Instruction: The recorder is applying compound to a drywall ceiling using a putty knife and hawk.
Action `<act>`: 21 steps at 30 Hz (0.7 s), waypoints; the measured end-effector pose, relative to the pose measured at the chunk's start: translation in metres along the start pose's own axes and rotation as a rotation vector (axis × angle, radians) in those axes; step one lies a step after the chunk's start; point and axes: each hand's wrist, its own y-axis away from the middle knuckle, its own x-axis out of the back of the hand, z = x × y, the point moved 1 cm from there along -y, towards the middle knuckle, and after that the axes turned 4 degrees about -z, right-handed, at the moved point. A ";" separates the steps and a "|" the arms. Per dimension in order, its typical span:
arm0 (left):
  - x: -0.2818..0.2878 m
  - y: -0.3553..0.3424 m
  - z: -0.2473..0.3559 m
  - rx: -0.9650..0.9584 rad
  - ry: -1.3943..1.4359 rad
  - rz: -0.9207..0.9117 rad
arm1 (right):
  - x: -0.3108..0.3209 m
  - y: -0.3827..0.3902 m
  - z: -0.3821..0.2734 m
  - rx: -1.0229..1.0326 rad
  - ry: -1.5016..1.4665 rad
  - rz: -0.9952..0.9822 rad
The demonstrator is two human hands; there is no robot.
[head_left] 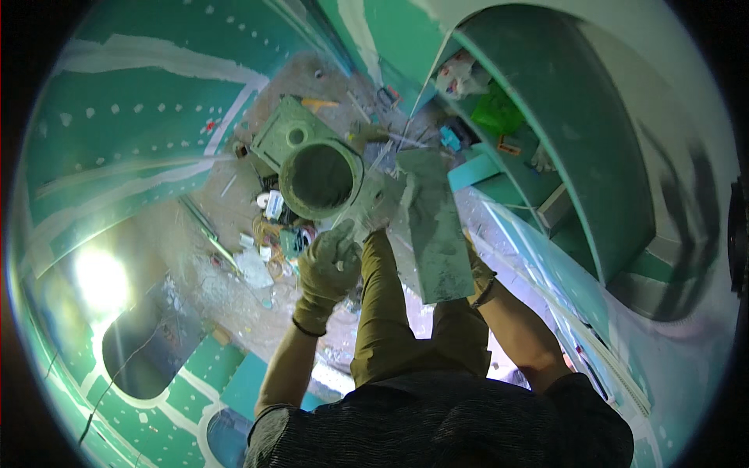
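Observation:
My right hand (481, 279), gloved, grips a long flat plasterer's board (438, 242) from its right side; the fingers behind it are hidden. Grey paste is smeared over the board's face, thickest along its upper left part. My left hand (329, 267), in a dusty work glove, is closed in front of my left leg; whatever it may hold does not show clearly. Beyond it stands a round bucket (355, 184) with a grey, shadowed inside. Against the bucket's far side lies a pale green flat piece (273, 139) with a round hole.
Tools, cords and scraps (285, 234) litter the dusty floor left of the bucket. Green wallboard (140, 148) with white filled seams curves along the left. At right, a curved shelf niche (562, 140) holds a bright green bag (497, 111). A bright lamp (101, 279) glares at lower left.

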 end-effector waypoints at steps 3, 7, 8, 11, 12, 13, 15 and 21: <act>0.004 0.004 0.037 -0.074 -0.016 0.174 | -0.050 0.003 0.014 -0.036 0.051 -0.117; 0.023 -0.001 0.053 -0.181 -0.130 0.191 | -0.095 0.026 0.048 -0.099 0.099 -0.257; 0.034 -0.001 0.051 -0.198 -0.141 0.208 | -0.103 0.032 0.057 -0.120 0.108 -0.294; 0.074 -0.020 0.079 -0.366 -0.211 0.123 | -0.118 0.065 0.069 -0.150 0.124 -0.390; 0.086 -0.021 0.081 -0.376 -0.230 0.135 | -0.117 0.083 0.073 -0.176 0.126 -0.427; 0.096 -0.023 0.083 -0.432 -0.280 0.123 | -0.125 0.080 0.077 -0.192 0.130 -0.462; 0.111 -0.024 0.085 -0.549 -0.438 0.169 | -0.124 0.110 0.084 -0.219 0.132 -0.532; 0.160 -0.024 0.058 -0.531 -0.575 -0.088 | -0.124 0.151 0.078 -0.196 0.155 -0.706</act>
